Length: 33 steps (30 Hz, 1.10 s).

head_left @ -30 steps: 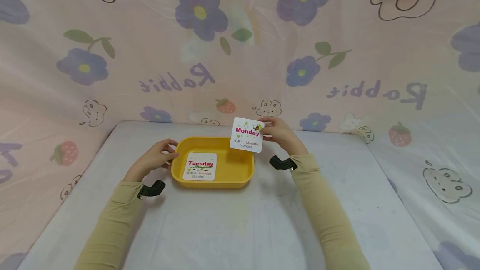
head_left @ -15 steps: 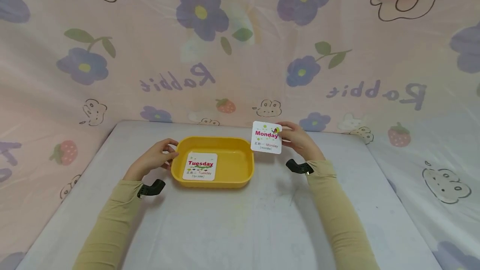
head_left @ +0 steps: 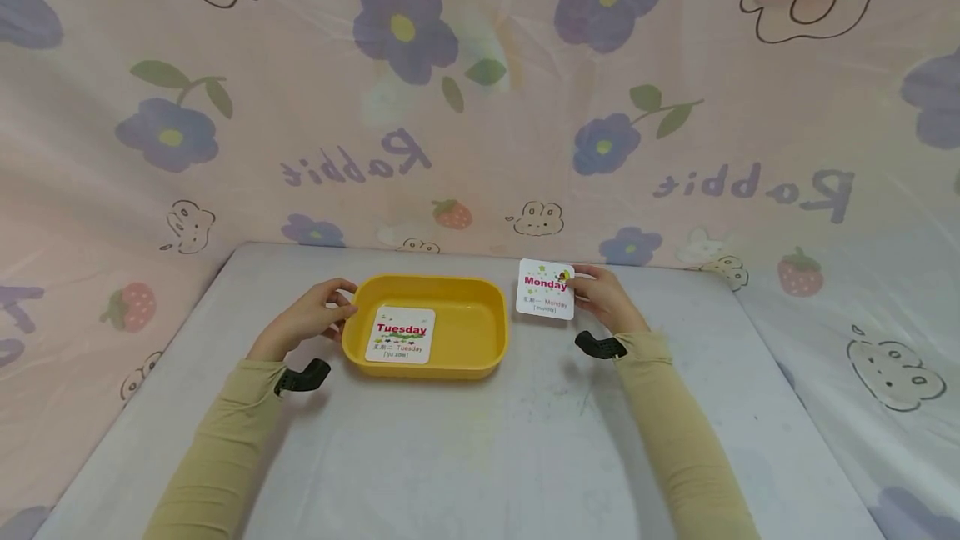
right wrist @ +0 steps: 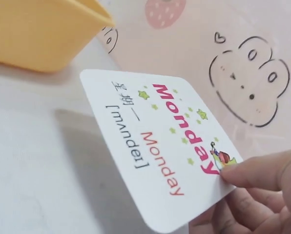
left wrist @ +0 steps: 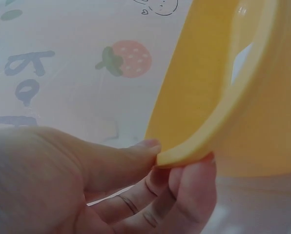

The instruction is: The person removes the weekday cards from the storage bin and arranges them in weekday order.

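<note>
hanging tilted over the desk [head_left: 480,457], just right of centre: monday card [head_left: 545,290], right edge clamped in fingers of right hand [head_left: 609,300]. slack pinch could let it twist or drop. right forearm [head_left: 682,432] slants up from lower right. fingers of left hand [head_left: 304,320] pinch rim of yellow tray [head_left: 465,372]; a tug might skid it.

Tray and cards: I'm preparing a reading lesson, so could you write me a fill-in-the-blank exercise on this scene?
1. The tray, pinched at its rim by the left hand, is coloured ____.
2. In English, the card inside it reads ____.
3. Held in the right hand, the other card reads, in English, ____.

Missing words: yellow; Tuesday; Monday.
</note>
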Available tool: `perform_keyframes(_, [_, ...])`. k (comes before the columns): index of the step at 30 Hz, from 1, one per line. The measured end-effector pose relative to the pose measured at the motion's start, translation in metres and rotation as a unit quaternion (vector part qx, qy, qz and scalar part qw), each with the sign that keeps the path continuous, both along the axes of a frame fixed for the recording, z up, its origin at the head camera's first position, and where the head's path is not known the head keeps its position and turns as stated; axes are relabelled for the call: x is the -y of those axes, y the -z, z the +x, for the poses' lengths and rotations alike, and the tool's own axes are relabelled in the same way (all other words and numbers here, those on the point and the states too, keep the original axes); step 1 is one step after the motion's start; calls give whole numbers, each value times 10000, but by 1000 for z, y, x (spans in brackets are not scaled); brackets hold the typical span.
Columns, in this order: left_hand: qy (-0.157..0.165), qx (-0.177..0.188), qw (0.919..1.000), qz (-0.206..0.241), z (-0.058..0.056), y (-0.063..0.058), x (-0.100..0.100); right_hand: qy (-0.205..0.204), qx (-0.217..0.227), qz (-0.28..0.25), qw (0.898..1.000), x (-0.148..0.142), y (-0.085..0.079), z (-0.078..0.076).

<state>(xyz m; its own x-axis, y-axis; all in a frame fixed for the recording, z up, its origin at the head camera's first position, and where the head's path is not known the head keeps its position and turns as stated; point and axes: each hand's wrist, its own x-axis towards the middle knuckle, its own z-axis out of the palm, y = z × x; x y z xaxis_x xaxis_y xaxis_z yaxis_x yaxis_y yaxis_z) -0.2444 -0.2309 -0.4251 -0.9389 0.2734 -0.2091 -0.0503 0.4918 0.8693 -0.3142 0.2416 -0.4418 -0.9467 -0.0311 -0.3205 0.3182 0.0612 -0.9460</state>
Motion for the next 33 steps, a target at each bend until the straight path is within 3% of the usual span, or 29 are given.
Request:
perform_keyframes(8, [-31, 30, 10000, 88, -1, 3, 1, 215, -105, 514, 9984, 3, 15, -2])
perform_keyframes(25, [-56, -60, 10000, -24, -7, 2, 1, 323, -531, 1605, 9851, 6, 22, -2])
perform_keyframes(33, [-47, -69, 10000, -25, -10, 4, 1, 519, -526, 1699, 9827, 5, 29, -11])
